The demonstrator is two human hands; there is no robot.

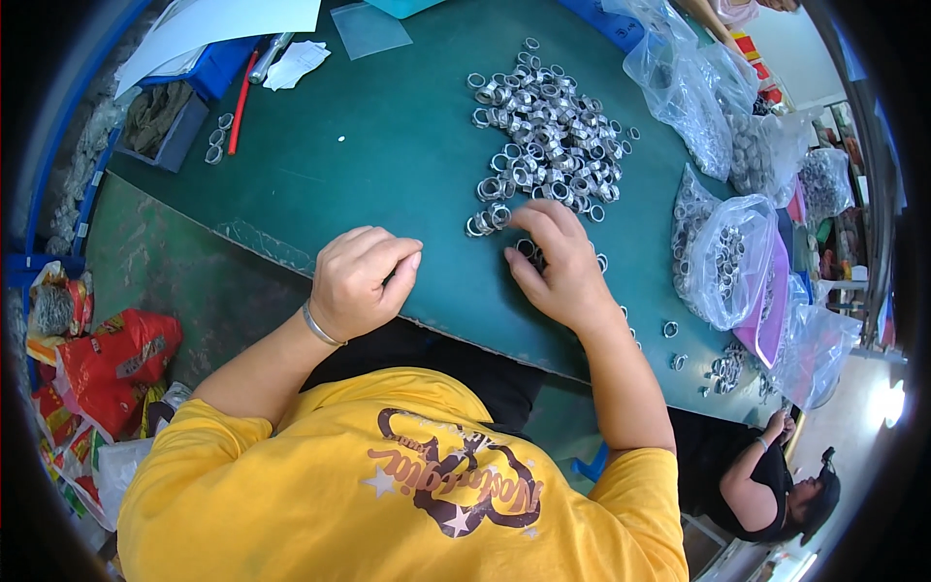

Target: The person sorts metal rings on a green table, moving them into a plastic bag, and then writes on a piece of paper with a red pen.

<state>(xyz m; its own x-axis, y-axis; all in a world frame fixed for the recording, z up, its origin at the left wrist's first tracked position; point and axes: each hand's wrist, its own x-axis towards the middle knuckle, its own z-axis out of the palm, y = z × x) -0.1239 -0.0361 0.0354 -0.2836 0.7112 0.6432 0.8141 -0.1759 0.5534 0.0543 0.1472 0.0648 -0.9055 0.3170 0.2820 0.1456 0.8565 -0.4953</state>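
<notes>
A heap of small silvery metal rings (558,126) is spread over the green table (407,145) in front of me. My right hand (562,267) is at the heap's near edge, its thumb and fingers apart. Some metal rings lie just by its fingertips and partly beneath the hand. My left hand (364,276), a bangle on its wrist, is held over the table's near edge. Its fingers are curled in against the thumb, and whatever is inside them is hidden.
Clear bags of rings (722,257) and a purple tray (771,301) stand at the right. Left, a red stick (242,102) lies by a grey bin (165,126). A person in black (766,485) sits at the lower right. Red bags (116,364) lie at the left.
</notes>
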